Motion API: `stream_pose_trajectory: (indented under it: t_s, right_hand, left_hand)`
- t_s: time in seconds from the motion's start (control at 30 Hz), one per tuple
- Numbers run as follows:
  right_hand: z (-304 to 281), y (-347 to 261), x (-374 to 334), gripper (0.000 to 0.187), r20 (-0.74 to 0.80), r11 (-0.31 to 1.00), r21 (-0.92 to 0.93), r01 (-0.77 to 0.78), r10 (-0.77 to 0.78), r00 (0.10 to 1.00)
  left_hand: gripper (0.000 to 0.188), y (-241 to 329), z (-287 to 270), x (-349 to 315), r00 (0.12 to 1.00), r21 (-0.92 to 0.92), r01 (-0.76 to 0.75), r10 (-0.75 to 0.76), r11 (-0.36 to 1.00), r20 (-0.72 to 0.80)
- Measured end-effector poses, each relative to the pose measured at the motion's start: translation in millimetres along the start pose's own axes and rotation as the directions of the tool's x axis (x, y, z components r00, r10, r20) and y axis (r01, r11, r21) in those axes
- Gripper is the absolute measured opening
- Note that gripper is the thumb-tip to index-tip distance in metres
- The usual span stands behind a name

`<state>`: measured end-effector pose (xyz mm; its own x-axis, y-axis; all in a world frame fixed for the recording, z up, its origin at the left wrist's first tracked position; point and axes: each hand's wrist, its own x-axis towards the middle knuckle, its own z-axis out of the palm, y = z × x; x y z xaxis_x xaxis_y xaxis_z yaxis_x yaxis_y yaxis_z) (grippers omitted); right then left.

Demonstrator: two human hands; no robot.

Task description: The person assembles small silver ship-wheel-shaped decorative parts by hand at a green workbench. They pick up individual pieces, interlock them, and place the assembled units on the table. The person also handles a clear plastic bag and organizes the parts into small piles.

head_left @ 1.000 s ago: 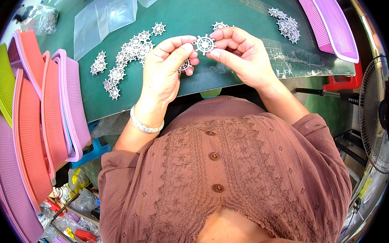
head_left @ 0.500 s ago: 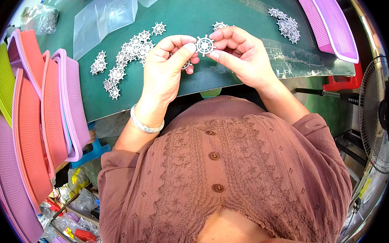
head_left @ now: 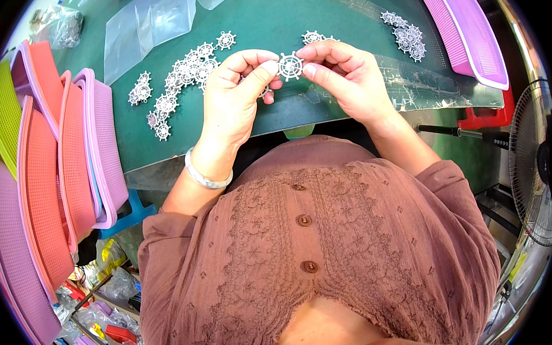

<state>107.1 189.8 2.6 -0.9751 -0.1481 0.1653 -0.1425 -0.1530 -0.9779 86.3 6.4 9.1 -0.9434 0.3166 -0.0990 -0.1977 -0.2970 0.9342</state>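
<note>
Between my two hands, above the near edge of the green table, is a small silver ship's wheel charm (head_left: 290, 66). My left hand (head_left: 237, 90) pinches its left side between thumb and forefinger; a second wheel charm (head_left: 264, 92) shows partly among the lower fingers of that hand. On the right side of the charm, the thumb and forefinger of my right hand (head_left: 349, 78) close on its rim. A pile of the same charms (head_left: 189, 69) lies left of my hands, and a few charms (head_left: 312, 37) lie just beyond my right hand.
A small cluster of charms (head_left: 139, 92) lies at the left, another group (head_left: 409, 42) at the right. Clear plastic bags (head_left: 150, 26) lie at the back. A purple basket (head_left: 468, 31) stands at the right edge, stacked baskets (head_left: 39, 172) at the left. A fan (head_left: 533, 159) is at far right.
My right hand has shifted slightly, with its thumb and forefinger now closer together at the charm's right rim. My left hand has stayed in place.
</note>
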Motion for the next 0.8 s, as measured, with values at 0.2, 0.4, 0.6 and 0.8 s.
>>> stream_pose_trajectory:
  t_s: [0.2,0.4,0.6,0.8]
  right_hand:
    - [0.7,2.7,0.2,0.018,-0.023,1.0,0.005,0.012,-0.012,1.0]
    - [3.5,5.0,1.0,0.027,0.023,0.781,-0.491,0.387,-0.433,0.901]
    - [7.1,5.7,8.5,0.033,0.202,0.399,-0.675,0.62,-0.708,0.677]
    - [7.7,3.3,4.4,0.042,0.109,0.563,-0.629,0.535,-0.618,0.779]
  left_hand:
    - [0.011,-2.3,-1.9,0.5,1.0,0.026,-0.001,0.001,1.0,-0.016]
    - [0.012,2.3,-2.2,-1.4,0.999,0.05,0.04,-0.039,0.998,-0.03]
    - [0.015,-1.3,-4.7,-1.2,0.999,-0.018,0.034,-0.034,0.999,-0.003]
    - [0.022,-0.6,-5.2,-2.0,1.0,-0.023,0.004,-0.004,1.0,-0.007]
